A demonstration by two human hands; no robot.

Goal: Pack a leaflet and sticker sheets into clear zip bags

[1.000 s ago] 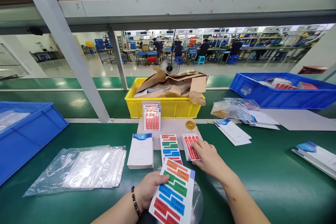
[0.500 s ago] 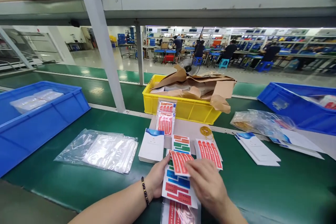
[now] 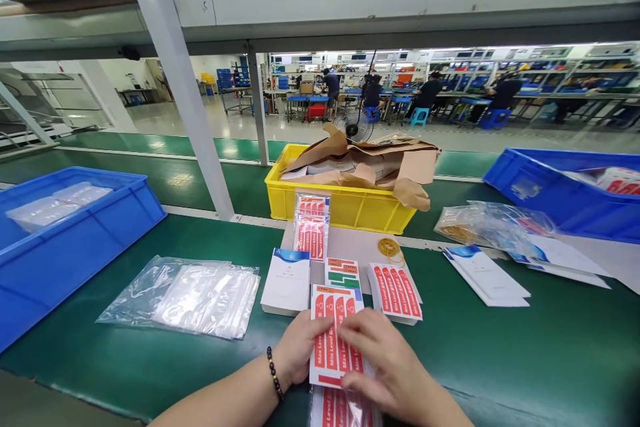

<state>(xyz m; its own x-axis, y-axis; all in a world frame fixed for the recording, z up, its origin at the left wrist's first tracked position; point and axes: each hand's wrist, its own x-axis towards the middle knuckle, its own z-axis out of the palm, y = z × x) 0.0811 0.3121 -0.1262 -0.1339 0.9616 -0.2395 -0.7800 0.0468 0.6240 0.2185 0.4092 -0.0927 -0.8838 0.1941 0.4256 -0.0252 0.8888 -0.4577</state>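
Observation:
My left hand [image 3: 299, 347] grips a small stack of label sheets from the left, its thumb on top. Uppermost lies a red-and-white label sheet [image 3: 330, 340] printed with "Max Level" and "Min Level". Over its right part, my right hand [image 3: 387, 363] rests with fingertips and thumb apart on the surface. Below the stack, a clear bag [image 3: 345, 410] with red labels lies partly covered. Just beyond are a multicoloured label sheet [image 3: 343, 272], a pile of white booklets [image 3: 286, 283] on the left and a pile of red label sheets [image 3: 396, 290] on the right.
Clear plastic bags [image 3: 200, 297] lie left on the green table. Behind stand a yellow bin [image 3: 345, 207] with brown paper and blue bins [image 3: 100, 213] [image 3: 570, 197] at both sides. Yellow rubber bands [image 3: 390, 250] and loose booklets [image 3: 487, 277] lie right. A metal post [image 3: 185, 93] rises left.
The red label sheet, held tilted in my right hand before, now lies flat over the multicoloured sheet in my left hand. My right fingers have loosened from it. The view has shifted slightly.

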